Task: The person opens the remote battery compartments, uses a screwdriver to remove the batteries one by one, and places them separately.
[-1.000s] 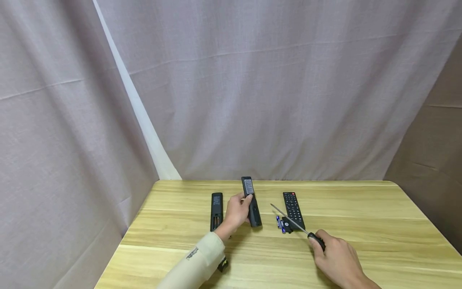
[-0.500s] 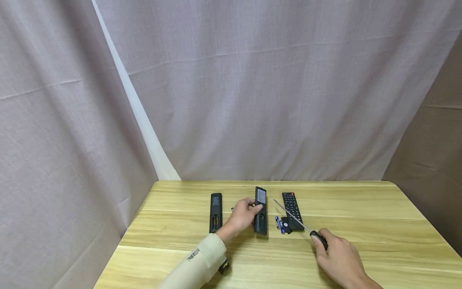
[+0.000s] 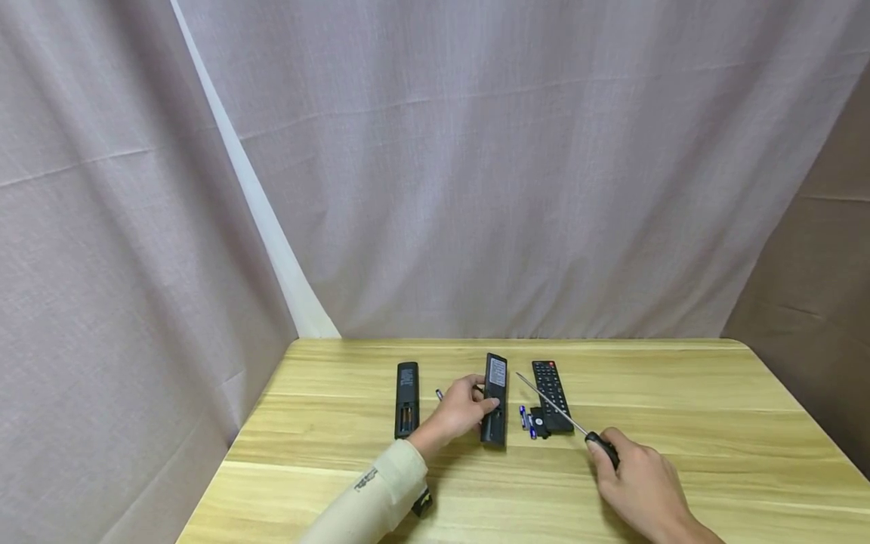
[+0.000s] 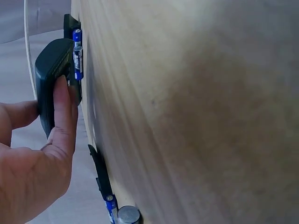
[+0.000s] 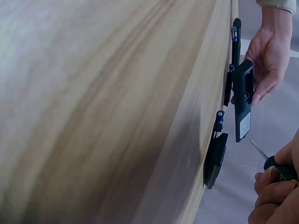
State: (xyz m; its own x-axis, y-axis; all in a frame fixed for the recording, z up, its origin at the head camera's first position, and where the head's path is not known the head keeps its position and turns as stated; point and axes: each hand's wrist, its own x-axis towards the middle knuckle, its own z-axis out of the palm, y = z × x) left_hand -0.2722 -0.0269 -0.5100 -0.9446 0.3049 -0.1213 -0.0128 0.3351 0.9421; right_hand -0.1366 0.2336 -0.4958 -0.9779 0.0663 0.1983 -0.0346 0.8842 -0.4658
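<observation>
- Pale grey curtains hang behind a light wooden table [image 3: 680,423].
- Left hand [image 3: 462,412] in a cream sleeve [image 3: 374,502] grips a black remote control [image 3: 494,398], fingers [image 4: 63,116] curled around its side; it lies back side up near the middle of the table, its back label showing.
- Right hand [image 3: 639,487] is clenched around the black handle of a screwdriver [image 3: 567,423], its thin shaft pointing toward the far edge.
- Under that shaft lies a second remote [image 3: 550,393], buttons up, with blue batteries [image 3: 526,421] just beside its near end.
- A third remote [image 3: 407,399] lies well left, its battery bay open.
</observation>
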